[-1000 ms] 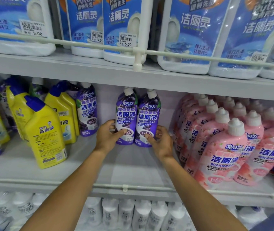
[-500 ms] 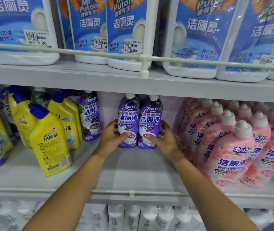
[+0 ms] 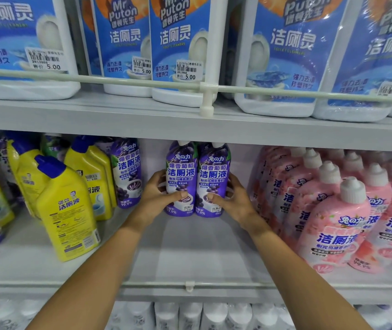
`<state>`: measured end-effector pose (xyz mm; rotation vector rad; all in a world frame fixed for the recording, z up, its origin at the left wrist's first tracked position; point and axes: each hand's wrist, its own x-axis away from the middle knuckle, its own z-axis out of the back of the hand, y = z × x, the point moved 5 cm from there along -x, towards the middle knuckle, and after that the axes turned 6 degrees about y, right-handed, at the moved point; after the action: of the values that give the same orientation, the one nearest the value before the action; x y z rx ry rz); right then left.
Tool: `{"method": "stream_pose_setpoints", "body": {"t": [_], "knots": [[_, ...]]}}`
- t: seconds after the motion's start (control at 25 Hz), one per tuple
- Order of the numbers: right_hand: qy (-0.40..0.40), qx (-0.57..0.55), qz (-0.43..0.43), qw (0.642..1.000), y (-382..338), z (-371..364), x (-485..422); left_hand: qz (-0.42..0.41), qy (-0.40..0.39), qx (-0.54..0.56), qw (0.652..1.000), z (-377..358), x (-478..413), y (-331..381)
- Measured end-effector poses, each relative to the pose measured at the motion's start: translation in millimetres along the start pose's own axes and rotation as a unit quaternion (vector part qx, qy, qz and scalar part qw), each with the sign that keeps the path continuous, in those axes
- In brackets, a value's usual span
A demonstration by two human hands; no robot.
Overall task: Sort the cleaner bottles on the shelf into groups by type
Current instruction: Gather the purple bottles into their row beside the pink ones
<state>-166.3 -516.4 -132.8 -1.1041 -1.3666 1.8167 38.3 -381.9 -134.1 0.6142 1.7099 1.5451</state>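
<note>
— So, where are the hands?

— Centre of the frame; the left hand [image 3: 159, 198] curls round the left purple bottle [image 3: 180, 172], thumb laid across its label; the right hand [image 3: 232, 201] grips the right purple bottle [image 3: 213, 177] the same way; both bottles are upright, touching each other, toward the back of the middle shelf [image 3: 190, 256].

— And around them?

— Yellow bottles [image 3: 66, 210] at centre left, a third purple bottle [image 3: 128, 172] just beside them; pink bottles [image 3: 333, 222] packed together at centre right; blue-labelled jugs [image 3: 178, 44] along the top.
</note>
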Motion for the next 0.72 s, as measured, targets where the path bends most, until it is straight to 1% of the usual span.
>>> {"method": "stream_pose_setpoints", "body": {"t": [0.12,0.24,0.32,0.52,0.72], "knots": [[-0.003,0.018,0.0,1.0,-13.7,0.0,-5.9,0.002,-0.006,-0.03,1.0,5.1,-6.4,1.1],[-0.02,-0.02,-0.025,0.999,-23.1,-5.5,-14.6,0.007,-0.033,-0.035,0.999,1.7,-14.6,3.0],[-0.034,-0.024,-0.031,0.999,-21.7,-11.3,-16.0,0.014,-0.045,-0.03,0.998,-3.8,-18.2,2.5],[-0.055,-0.034,-0.039,0.997,-23.2,-15.8,-10.4,0.029,-0.027,-0.014,0.999,-4.8,-16.3,1.1],[-0.075,-0.058,-0.035,0.995,-27.6,-21.4,-1.6,0.045,-0.056,-0.022,0.997,-1.1,-15.3,3.5]]}}
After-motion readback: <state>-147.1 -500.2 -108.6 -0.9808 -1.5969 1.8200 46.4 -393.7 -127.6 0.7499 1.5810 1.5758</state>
